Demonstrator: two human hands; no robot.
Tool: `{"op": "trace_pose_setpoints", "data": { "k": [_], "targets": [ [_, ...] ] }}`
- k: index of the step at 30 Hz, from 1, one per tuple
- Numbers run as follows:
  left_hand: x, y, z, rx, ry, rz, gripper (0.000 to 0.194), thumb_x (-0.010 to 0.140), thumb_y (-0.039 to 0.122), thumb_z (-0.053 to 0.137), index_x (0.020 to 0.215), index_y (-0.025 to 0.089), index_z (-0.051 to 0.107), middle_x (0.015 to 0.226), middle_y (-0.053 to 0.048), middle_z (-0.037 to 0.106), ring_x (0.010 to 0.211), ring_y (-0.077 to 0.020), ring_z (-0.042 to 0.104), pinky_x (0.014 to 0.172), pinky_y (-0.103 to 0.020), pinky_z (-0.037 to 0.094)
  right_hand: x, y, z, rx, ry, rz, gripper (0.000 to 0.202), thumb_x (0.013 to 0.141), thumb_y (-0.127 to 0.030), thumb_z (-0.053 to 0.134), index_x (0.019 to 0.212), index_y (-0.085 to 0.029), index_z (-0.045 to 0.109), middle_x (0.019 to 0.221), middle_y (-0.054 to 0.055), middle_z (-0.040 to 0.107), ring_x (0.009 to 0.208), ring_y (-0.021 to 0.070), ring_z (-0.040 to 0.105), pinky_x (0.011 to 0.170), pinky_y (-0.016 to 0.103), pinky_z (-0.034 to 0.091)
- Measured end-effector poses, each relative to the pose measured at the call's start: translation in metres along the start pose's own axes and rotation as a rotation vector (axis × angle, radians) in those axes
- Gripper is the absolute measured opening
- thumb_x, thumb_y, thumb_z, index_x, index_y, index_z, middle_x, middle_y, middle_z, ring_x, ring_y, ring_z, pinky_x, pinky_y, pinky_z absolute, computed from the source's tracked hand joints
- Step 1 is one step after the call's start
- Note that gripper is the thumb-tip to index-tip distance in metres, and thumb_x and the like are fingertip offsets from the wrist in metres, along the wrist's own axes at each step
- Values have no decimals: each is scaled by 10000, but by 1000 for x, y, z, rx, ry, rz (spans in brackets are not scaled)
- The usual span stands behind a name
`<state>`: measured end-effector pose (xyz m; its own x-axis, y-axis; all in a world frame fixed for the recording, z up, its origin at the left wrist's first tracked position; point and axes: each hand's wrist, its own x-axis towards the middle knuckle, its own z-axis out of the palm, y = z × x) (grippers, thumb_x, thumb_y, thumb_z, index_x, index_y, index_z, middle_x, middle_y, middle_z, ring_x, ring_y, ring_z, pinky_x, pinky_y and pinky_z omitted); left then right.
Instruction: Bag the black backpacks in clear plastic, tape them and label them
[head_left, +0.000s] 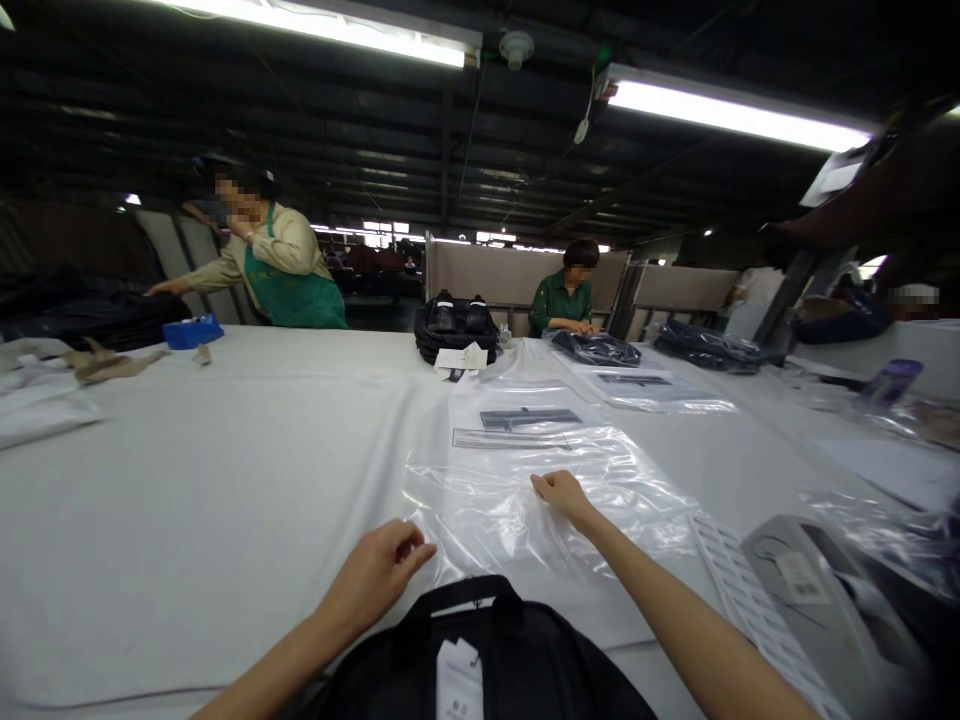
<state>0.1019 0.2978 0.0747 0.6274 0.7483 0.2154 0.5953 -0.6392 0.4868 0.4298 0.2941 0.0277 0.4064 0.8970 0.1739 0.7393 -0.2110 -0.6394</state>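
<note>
- Left hand (379, 565): comes in from bottom left, back of hand up, fingers half curled, thumb standing apart from them. Grip is loose, by the near left edge of the clear plastic bag (517, 510); can't tell if it touches the film.
- Right hand (559, 492): forearm angled in from bottom right, over the film. Thumb and fingers pressed together, pinching the plastic; tips point left.
- Both forearms cut off by the bottom edge.
- Underside of the right hand hidden, so can't tell how much film is in the pinch.
- Film edges hard to trace through the glare. Print in the framed strip too small to read.
- Black bag (525, 660): below and between the hands, handle up, lower part out of frame. White tag (459, 680) on its front, print not legible.
- Plastic bag: lies on the white table (225, 480) just beyond the black bag; transparent, shiny, wrinkled, dark printed rectangle toward its far end.
</note>
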Motion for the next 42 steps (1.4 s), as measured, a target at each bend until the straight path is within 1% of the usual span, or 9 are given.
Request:
{"op": "trace_pose_setpoints", "data": {
  "k": [3,8,14,20,25,30,34,37,42],
  "targets": [
    [25,25,7,-28,129,19,381,768,555,557,879,191,577,852,-39,582,831,-207,545,751,-304,406,-1,-6,0,41,112,-41,441,833,-483,459,510,-183,478,493,-24,480,524,129,481,542,243,327],
    [63,63,43,172,41,15,837,513,732,664,1119,178,506,1080,-138,526,1014,-352,485,814,-436,396,2,-18,6,69,191,-143,480,836,-538,397,528,-185,502,504,-5,505,536,139,485,546,246,316],
    [90,54,48,224,0,-8,178,899,289,413,912,179,552,926,-94,616,882,-235,595,733,-314,415,-1,-32,-1,66,261,-214,512,892,-516,278,665,-175,585,641,44,601,640,171,545,614,268,370],
    [90,46,40,185,56,-1,215,948,293,309,950,197,501,866,-72,649,819,-219,623,655,-271,391,-46,-53,2,-162,456,-451,694,712,-520,602,1274,-156,420,1260,147,464,1141,306,404,943,431,301],
    [88,54,34,196,98,-21,339,971,386,176,1056,192,441,774,-75,632,746,-243,621,613,-291,380,-61,-26,10,-529,529,-526,432,807,-138,463,1239,-137,478,1138,145,527,1000,261,485,864,404,328],
    [78,30,14,192,27,25,298,756,409,656,945,235,505,846,-38,622,859,-284,598,734,-341,401,-54,21,-18,-692,504,-492,260,925,-165,367,1053,-160,594,842,85,589,777,206,515,714,326,338],
    [64,-9,-9,105,76,-100,72,814,122,528,792,190,519,960,-79,588,959,-281,562,823,-405,382,-52,54,-41,-629,455,-372,261,942,-203,357,951,-155,614,732,72,570,702,198,514,662,306,337],
    [60,-34,-26,-84,186,-262,78,841,140,500,776,182,509,924,-87,579,987,-278,543,810,-408,403,-54,72,-50,-540,437,-275,276,921,-274,424,738,-159,596,723,84,575,709,210,534,634,300,343],
    [74,-50,-32,-720,251,-551,154,795,222,631,741,150,505,686,-21,579,649,-158,591,613,-287,485,-46,80,-61,-258,350,-37,324,853,-379,516,605,-181,579,578,56,588,573,191,550,527,277,351]
  ]
}}
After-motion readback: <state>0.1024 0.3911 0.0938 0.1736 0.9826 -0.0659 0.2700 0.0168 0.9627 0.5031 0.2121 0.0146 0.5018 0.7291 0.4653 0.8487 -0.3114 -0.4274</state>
